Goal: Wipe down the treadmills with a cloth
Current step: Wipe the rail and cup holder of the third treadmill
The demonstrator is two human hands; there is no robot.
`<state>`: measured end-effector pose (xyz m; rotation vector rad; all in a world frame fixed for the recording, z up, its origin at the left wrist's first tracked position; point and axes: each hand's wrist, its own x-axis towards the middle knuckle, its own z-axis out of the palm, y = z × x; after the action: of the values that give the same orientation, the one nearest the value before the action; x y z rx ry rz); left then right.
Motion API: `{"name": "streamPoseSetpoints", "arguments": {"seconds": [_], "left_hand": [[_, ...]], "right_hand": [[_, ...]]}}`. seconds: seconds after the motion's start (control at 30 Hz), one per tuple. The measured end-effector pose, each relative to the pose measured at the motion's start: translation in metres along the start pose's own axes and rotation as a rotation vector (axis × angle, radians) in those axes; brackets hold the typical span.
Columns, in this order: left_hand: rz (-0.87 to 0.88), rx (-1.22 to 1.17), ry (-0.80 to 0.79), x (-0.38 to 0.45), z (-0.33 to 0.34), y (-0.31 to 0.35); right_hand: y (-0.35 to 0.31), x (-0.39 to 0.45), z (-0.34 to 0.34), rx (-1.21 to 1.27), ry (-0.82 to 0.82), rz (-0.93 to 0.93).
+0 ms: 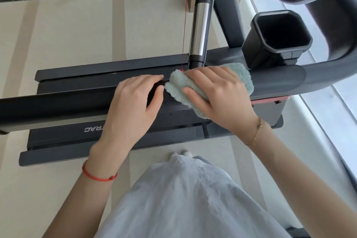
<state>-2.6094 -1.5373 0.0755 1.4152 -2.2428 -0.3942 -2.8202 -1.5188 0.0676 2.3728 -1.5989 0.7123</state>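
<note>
A fluffy, soft mint-green cloth [210, 85] is gripped by the right hand [218, 94] on the smooth dark treadmill handrail [58, 106]. The left hand [133, 106], fingers relaxed, is rested just beside it.

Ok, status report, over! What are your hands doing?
Right hand presses cloth on handrail. Left hand rests on rail beside it. Red cord hangs near cloth.
</note>
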Motion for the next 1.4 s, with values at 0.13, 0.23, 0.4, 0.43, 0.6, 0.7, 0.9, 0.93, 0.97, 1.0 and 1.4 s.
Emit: {"name": "streamPoseSetpoints", "arguments": {"seconds": [0.13,0.23,0.4,0.43,0.6,0.7,0.9,0.93,0.97,1.0,1.4], "left_hand": [[0.014,0.014,0.007,0.002,0.001,0.005],[0.021,0.005,0.000,0.004,0.005,0.013],[0.050,0.003,-0.006,0.012,0.020,0.032],[0.054,-0.005,-0.005,0.014,0.023,0.037],[0.034,-0.069,-0.017,0.026,0.042,0.070],[0.004,-0.098,-0.024,0.036,0.056,0.097],[-0.025,-0.158,-0.008,0.064,0.084,0.141],[-0.035,-0.160,0.001,0.069,0.087,0.146],[-0.044,-0.162,0.009,0.076,0.090,0.151],[-0.054,-0.166,0.018,0.082,0.093,0.155],[-0.221,-0.095,0.014,0.145,0.119,0.185]], "right_hand": [[0.038,-0.021,-0.019,-0.026,0.014,0.095],[0.054,-0.024,-0.024,-0.093,0.064,0.266],[0.029,-0.011,-0.008,-0.077,0.026,0.118],[0.030,-0.014,-0.009,-0.028,0.016,0.053],[0.086,-0.041,-0.029,-0.026,0.016,-0.129],[0.128,-0.056,-0.046,-0.052,0.050,-0.107],[0.181,-0.065,-0.072,0.041,0.042,-0.040],[0.189,-0.063,-0.078,0.068,0.068,0.012],[0.198,-0.058,-0.084,0.089,0.095,0.067],[0.206,-0.052,-0.090,0.105,0.121,0.117],[0.273,0.059,-0.026,-0.015,-0.303,-0.191]]}}
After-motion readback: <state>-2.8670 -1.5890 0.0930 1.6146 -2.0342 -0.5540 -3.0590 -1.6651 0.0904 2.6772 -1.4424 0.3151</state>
